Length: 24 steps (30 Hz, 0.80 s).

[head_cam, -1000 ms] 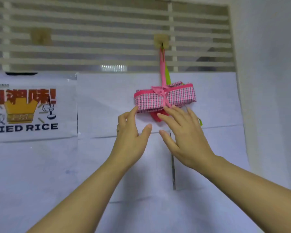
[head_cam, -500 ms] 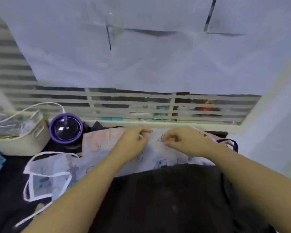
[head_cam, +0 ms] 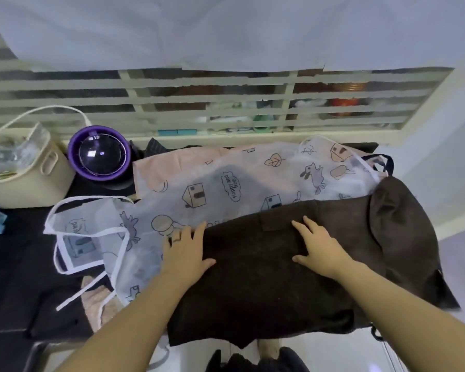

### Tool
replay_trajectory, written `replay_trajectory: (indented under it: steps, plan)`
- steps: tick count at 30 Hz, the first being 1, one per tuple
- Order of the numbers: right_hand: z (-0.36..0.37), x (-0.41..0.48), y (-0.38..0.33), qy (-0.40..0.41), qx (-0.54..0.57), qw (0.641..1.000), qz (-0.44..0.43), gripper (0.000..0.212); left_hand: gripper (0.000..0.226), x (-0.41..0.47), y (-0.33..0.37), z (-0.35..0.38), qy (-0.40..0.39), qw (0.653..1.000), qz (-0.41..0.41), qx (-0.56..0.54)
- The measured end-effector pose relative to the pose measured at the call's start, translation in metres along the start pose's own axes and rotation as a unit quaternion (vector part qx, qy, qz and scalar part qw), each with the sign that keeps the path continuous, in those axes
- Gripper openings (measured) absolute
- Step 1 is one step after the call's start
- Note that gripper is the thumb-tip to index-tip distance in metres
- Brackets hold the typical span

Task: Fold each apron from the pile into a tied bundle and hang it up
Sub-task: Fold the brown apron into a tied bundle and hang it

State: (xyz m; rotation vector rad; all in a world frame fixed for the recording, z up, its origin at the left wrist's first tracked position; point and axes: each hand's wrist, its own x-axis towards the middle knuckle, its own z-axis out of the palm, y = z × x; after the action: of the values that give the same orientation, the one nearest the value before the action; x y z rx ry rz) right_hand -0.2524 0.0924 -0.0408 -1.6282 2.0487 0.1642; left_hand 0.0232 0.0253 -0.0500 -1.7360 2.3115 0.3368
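**Left hand**: laid flat, fingers straight and spread, nothing grasped. The palm is rested on the left edge of the dark brown apron. The fingertips are extended onto the printed apron beside it. A ring is worn on one finger.

**Right hand**: laid flat, fingers spread, pressed on the upper part of the brown apron. Nothing is gripped.

**Dark brown apron**: spread over the near right part of the table. Its lower edge is hung over the table's near side. The near edge of the printed apron is overlapped by it.

**Printed apron**: translucent white, marked with houses, a leaf and rabbits. It is spread behind and to the left of the brown one. Its white ties are trailed leftward on the dark table.

**Pink cloth**: seen under the printed apron's far left corner.

**Purple round device**: clear-domed, stood just left of the pink cloth.

**Cream basket**: placed beside the device, with a white cable arched over it.

**Slatted screen**: set behind the table, with white sheeting hung above.
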Motion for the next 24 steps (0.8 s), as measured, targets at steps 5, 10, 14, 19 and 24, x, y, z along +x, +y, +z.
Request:
replay_trajectory:
  steps: [5, 10, 14, 19, 24]
  plan:
    - [0.011, -0.007, -0.009, 0.106, 0.116, 0.988, 0.001, 0.074, 0.015, -0.004, 0.003, -0.022, 0.1, 0.972, 0.076, -0.199]
    - [-0.014, -0.029, -0.022, 0.179, 0.215, 0.96, -0.012, 0.075, 0.022, -0.029, 0.022, -0.097, 0.158, 0.897, 0.18, -0.373]
    - [-0.052, -0.053, -0.029, 0.206, 0.197, 0.958, -0.036, 0.092, 0.028, -0.041, 0.037, -0.176, 0.224, 0.868, 0.269, -0.352]
    - [-0.125, -0.079, -0.046, 0.308, 0.18, 0.929, -0.1, 0.089, 0.026, -0.063, 0.049, -0.264, 0.302, 0.836, 0.384, -0.25]
    - [-0.195, -0.102, -0.068, 0.345, 0.162, 0.917, -0.117, 0.008, 0.025, -0.09, 0.047, -0.329, 0.393, 0.804, 0.411, -0.171]
